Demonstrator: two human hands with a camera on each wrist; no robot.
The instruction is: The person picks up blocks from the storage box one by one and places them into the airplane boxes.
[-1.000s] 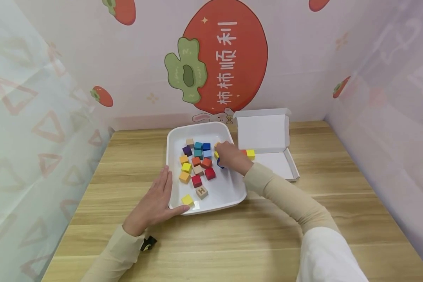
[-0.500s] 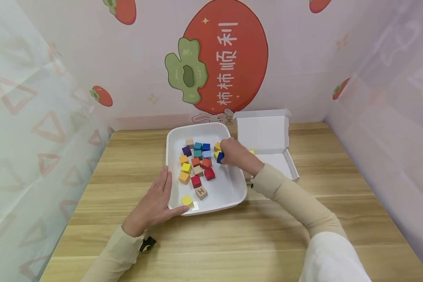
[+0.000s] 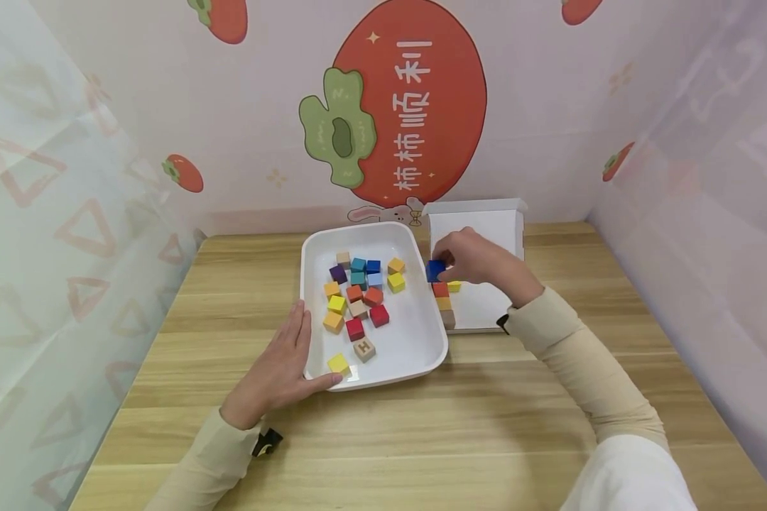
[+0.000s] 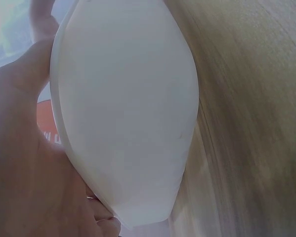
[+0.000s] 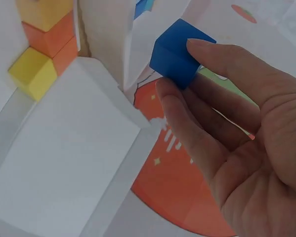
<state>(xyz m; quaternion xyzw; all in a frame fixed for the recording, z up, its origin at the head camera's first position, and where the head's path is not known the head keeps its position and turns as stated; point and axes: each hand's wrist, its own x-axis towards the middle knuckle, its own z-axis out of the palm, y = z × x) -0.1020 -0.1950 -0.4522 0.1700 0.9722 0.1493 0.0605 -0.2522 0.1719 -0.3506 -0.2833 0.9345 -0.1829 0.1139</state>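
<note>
Fingers of the right hand pinch a blue block near a row of blocks, which a bump could skew; the left hand rests straight fingers against a tray.

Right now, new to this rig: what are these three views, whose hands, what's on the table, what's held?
No robot here: a person works bare-handed. The head view comes from a head-worn camera looking forward and down; the other two come from a camera on each wrist, watching that side's work.

On the wooden table sits a white tray of loose coloured and plain cubes, one marked H. To its right stands an open white box with a few more cubes on its tray side.

The left grip rests against the tray's edge. The right grip pinches a blue cube near the box.
</note>
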